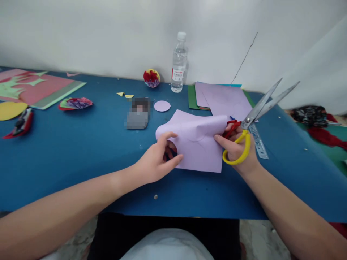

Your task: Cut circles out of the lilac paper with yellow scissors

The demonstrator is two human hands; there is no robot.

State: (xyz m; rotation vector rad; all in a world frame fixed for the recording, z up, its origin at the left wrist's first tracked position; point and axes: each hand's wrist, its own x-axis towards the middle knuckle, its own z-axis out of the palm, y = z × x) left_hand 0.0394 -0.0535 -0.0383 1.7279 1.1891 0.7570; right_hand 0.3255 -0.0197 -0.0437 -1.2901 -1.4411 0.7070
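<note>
A sheet of light purple paper (197, 151) is raised off the table between my hands, with a curved pencil line on it and its upper part bent over. My left hand (159, 157) is at the paper's left edge, thumb and forefinger on its front, the other fingers curled and partly hidden. My right hand (241, 148) pinches the right edge under its thumb. The same hand carries large scissors (251, 121) with one yellow and one red handle, blades spread and pointing up to the right, away from the paper.
A purple paper disc (162, 105) and a blurred-out phone-like object (138, 113) lie beyond the sheet. Farther back stand a water bottle (178, 65) and a colourful paper ball (151, 78). Stacked paper (225, 95) and a ruler (258, 142) are right; a stapler-like tool (23, 124) is left.
</note>
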